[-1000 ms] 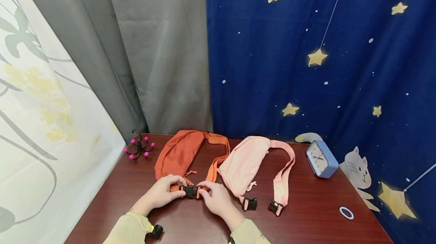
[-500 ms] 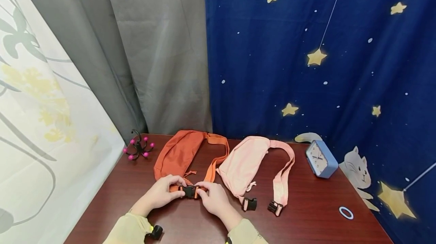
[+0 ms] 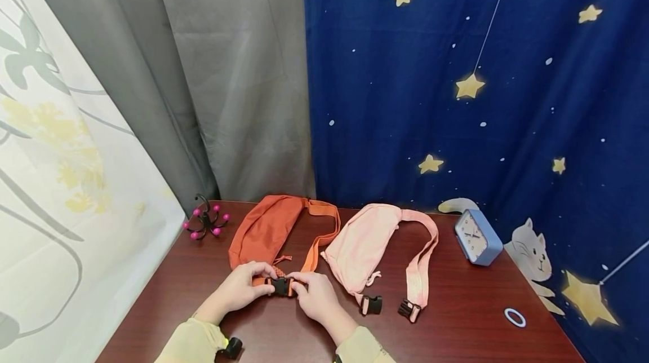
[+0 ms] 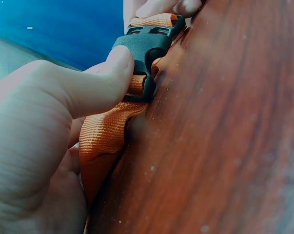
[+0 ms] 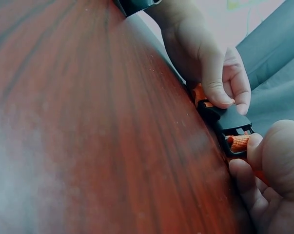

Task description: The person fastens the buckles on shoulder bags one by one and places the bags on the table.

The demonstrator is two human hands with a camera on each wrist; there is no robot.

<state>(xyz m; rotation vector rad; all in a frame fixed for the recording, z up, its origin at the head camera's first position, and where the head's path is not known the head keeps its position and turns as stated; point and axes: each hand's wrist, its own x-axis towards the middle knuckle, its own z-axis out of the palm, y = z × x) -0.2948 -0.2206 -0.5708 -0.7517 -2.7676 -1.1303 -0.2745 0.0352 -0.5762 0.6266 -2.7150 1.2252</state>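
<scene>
In the head view an orange waist bag (image 3: 266, 228) lies on the table, its strap (image 3: 324, 239) curving round to a black side-release buckle (image 3: 280, 286) at the front. My left hand (image 3: 240, 288) pinches the socket half, the thumb flat on top of it in the left wrist view. With thumb and fingertips my right hand (image 3: 318, 297) grips the other half at its webbing (image 5: 239, 143). Both halves of the buckle (image 4: 142, 48) sit together, the prongs inside the socket. Right of my hands is a pink waist bag (image 3: 362, 244) with its buckle halves apart.
On the far left stands a black hook rack (image 3: 205, 221) with pink knobs. A blue clock (image 3: 481, 237) and a pale blue ring (image 3: 515, 317) are on the right of the wooden table (image 3: 456, 329). Curtains (image 3: 243, 70) hang behind the table.
My right hand has moved slightly left, carrying its half of the buckle into the socket half; the gap between the halves has closed. My left hand has stayed nearly still.
</scene>
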